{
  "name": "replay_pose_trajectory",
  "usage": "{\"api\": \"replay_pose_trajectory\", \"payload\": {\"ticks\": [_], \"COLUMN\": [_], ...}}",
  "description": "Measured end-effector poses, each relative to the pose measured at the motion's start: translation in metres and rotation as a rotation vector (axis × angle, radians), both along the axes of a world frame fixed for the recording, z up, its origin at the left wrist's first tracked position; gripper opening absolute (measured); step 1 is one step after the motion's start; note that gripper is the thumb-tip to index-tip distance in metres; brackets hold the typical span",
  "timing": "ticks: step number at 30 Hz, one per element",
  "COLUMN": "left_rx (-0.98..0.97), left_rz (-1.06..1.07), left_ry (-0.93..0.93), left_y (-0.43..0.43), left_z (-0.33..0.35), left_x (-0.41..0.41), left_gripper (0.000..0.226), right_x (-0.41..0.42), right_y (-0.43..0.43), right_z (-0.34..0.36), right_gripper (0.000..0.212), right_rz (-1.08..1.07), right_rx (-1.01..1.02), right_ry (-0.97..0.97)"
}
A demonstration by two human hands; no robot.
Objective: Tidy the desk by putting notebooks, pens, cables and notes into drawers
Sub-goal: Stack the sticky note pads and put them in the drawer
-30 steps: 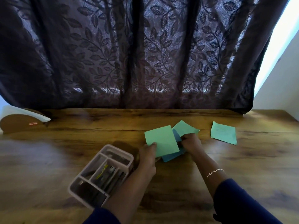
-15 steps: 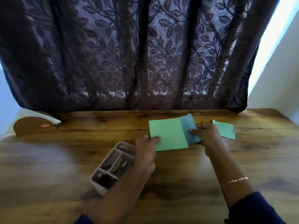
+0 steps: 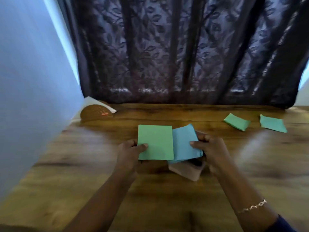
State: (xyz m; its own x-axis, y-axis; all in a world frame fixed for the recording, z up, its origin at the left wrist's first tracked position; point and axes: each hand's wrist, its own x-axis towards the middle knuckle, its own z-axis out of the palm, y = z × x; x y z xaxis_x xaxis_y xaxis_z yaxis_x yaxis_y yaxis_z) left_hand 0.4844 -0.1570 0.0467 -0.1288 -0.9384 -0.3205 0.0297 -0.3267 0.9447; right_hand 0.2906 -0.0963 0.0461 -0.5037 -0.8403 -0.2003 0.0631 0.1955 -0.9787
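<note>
Over the wooden tabletop (image 3: 75,173), a person's left hand (image 3: 132,153) holds a green note (image 3: 155,142), fingers (image 3: 142,146) closed on its left edge. The right hand (image 3: 213,148) grips a blue note (image 3: 183,143), which is tucked partly under the green one. A pinkish tray (image 3: 185,172) sits just beneath. A second green note (image 3: 236,122) and a third green note (image 3: 273,123) lie on the tabletop at far right.

green note (image 3: 155,142) overlapping blue note (image 3: 183,141), both held

Desk (image 3: 167,206): wood-grain surface, slight sheen. Green note (image 3: 155,142) and blue note (image 3: 184,143): matt paper. Curtain (image 3: 184,52): patterned lace cloth. Bracelet (image 3: 252,207): shiny metal links.
</note>
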Motion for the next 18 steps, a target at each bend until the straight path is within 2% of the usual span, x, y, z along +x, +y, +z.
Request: {"api": "replay_pose_trajectory", "payload": {"ticks": [2, 5, 8, 14, 17, 18], "left_rx": [0.004, 0.009, 0.028, 0.078, 0.094, 0.093], "left_rz": [0.014, 0.054, 0.088, 0.207, 0.257, 0.265], "left_ry": [-0.013, -0.070, -0.134, -0.339, -0.439, -0.509], "left_y": [0.002, 0.001, 0.000, -0.014, -0.024, -0.027], "left_z": [-0.006, -0.023, -0.042, -0.072, -0.077, -0.077], "left_x": [0.042, 0.098, 0.150, 0.232, 0.259, 0.266], "left_gripper": [0.009, 0.016, 0.020, 0.020, 0.011, 0.016], "right_x": [0.039, 0.087, 0.133, 0.201, 0.220, 0.225], "right_y": [0.002, 0.002, -0.001, -0.020, -0.033, -0.038], "right_z": [-0.008, -0.024, -0.043, -0.082, -0.087, -0.089], "right_gripper": [0.013, 0.010, 0.007, 0.019, 0.013, 0.011], "right_rz": [0.052, 0.113, 0.172, 0.242, 0.252, 0.252], "right_rx": [0.032, 0.116, 0.161, 0.268, 0.280, 0.287], "right_ry": [-0.053, 0.075, 0.050, 0.036, 0.027, 0.035]}}
